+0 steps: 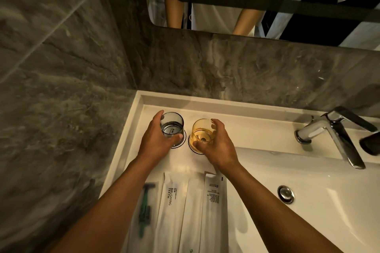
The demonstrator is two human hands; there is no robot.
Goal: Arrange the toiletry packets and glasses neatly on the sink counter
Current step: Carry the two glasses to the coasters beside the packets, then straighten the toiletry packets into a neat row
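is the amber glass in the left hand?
No, the right hand grips the amber glass; the left hand grips the clear grey glass.

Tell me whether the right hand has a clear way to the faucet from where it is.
Probably yes, once it lets go. The right hand is wrapped around the amber glass; the faucet stands off to its right, with only bare counter between them.
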